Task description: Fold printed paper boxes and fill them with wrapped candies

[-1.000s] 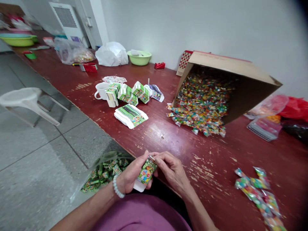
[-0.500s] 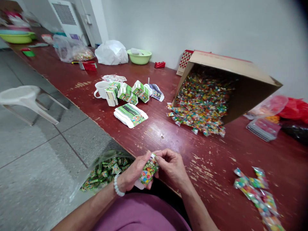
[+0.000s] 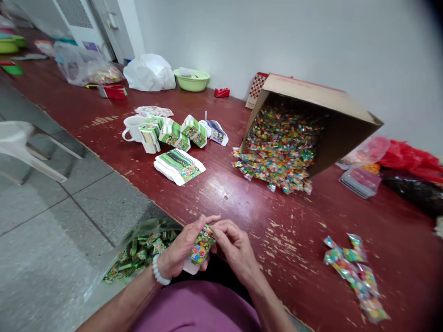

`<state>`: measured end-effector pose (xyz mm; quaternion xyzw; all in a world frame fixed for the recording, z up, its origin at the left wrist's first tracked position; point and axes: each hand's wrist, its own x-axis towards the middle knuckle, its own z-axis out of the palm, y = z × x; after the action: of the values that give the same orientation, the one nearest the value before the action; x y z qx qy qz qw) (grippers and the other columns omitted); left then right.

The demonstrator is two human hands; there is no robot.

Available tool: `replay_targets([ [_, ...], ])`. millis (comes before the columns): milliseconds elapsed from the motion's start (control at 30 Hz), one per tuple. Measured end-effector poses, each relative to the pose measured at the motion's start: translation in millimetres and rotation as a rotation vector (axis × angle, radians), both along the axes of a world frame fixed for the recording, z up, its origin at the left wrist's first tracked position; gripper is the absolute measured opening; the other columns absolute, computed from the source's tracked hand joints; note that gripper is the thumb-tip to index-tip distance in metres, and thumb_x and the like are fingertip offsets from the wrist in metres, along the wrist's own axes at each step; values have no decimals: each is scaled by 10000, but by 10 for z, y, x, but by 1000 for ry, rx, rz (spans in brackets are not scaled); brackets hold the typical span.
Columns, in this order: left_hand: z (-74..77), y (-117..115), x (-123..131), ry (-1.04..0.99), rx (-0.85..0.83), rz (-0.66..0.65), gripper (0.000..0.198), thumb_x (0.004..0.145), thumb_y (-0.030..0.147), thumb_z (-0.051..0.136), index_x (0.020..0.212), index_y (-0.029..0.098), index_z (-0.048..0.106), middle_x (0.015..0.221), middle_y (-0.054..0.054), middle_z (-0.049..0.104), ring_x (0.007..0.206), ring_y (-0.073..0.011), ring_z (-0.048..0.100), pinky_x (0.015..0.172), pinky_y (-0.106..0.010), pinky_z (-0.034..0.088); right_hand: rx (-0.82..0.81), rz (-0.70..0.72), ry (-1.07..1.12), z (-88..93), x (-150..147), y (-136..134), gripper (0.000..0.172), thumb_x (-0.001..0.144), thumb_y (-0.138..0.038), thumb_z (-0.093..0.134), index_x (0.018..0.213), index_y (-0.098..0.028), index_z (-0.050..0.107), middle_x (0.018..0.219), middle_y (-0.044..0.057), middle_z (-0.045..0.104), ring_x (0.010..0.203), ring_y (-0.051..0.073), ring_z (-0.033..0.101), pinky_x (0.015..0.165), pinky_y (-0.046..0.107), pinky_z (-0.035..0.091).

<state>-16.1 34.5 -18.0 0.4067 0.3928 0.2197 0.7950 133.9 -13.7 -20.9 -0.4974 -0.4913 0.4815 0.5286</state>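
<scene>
A small green printed carton point(image 3: 201, 246) is held in front of me at the table edge, with a white flap showing at its lower end. My left hand point(image 3: 183, 246), with a pale bead bracelet at the wrist, is wrapped round it. The fingers of my right hand point(image 3: 232, 244) pinch at the carton's upper end. Beyond the hands lies a stack of flat cartons point(image 3: 180, 167). Several boxy green cartons point(image 3: 169, 131) stand beside a white mug point(image 3: 133, 127). Below left, an open clear bag point(image 3: 140, 251) holds many filled green cartons.
A tipped cardboard box point(image 3: 346, 106) spills wrapped candies point(image 3: 277, 147) onto the red table point(image 3: 242, 203). Several candy packets point(image 3: 356, 276) lie at the right. A green bowl point(image 3: 192, 81) and plastic bags point(image 3: 150, 73) line the back; a white stool point(image 3: 20, 143) stands left.
The view has turned slightly right, so the scene sits further left. The carton's top flap, white and visible before, is now out of sight near my right fingertips. Both hands still hold the carton.
</scene>
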Motion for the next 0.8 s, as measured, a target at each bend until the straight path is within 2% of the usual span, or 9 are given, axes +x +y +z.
replay_targets([
  [100,-11,-9,57,-33,2,30,584,922,613,460,1324,194,518,855,-55,684,418,-110,591,382,-206,436,109,-54,-142,-77,-8,-23,120,919,-305,614,937,-227,704,974,49,676,861,172,647,777,297,511],
  [167,2,18,104,-64,-9,64,507,910,541,537,1304,226,489,856,-26,671,425,-106,587,396,-205,435,113,-15,-254,-109,114,105,143,933,-313,584,938,-229,699,997,51,689,908,182,656,816,301,511],
  [233,30,81,139,-97,-40,129,468,884,442,613,1281,248,459,841,-5,660,510,-123,630,466,-212,472,85,-26,-435,-128,353,371,229,962,-339,509,908,-225,700,1003,52,699,915,185,659,819,299,515],
  [300,57,169,143,-110,-43,194,451,853,355,667,1240,242,465,906,-25,677,676,-142,673,587,-225,515,77,-233,-628,-148,659,733,233,936,-338,508,999,-204,688,1047,85,689,981,225,635,865,343,501],
  [433,35,332,32,-36,62,175,428,805,354,737,1158,199,550,1121,-90,673,831,-156,644,706,-262,529,39,-406,-719,-235,1150,1421,416,806,-149,546,1215,-113,610,1346,203,556,1280,326,442,1095,480,302],
  [500,-8,389,-66,22,118,156,458,729,325,805,1106,176,592,1069,-80,682,854,-169,633,747,-275,523,13,-421,-718,-298,1246,1617,456,765,-99,547,1215,-111,617,1371,207,546,1308,339,403,1118,492,248],
  [600,-53,451,-224,113,155,180,529,633,262,858,1089,176,602,911,-30,680,827,-174,631,747,-274,516,-29,-432,-661,-390,1266,1708,386,757,-91,548,1122,-116,668,1267,212,617,1279,352,421,1116,502,233],
  [667,-54,482,-315,133,162,195,578,634,254,855,1144,195,589,926,-18,674,807,-167,635,738,-274,521,-50,-445,-588,-437,1262,1677,325,763,-111,556,1058,-124,691,1194,207,652,1263,350,441,1108,493,257],
  [800,-32,530,-424,140,124,203,508,709,324,820,1146,184,603,901,-13,662,726,-139,635,675,-250,528,-97,-499,-339,-496,1280,1477,324,807,-249,570,1108,-172,659,1133,149,684,1133,302,568,981,447,435],
])
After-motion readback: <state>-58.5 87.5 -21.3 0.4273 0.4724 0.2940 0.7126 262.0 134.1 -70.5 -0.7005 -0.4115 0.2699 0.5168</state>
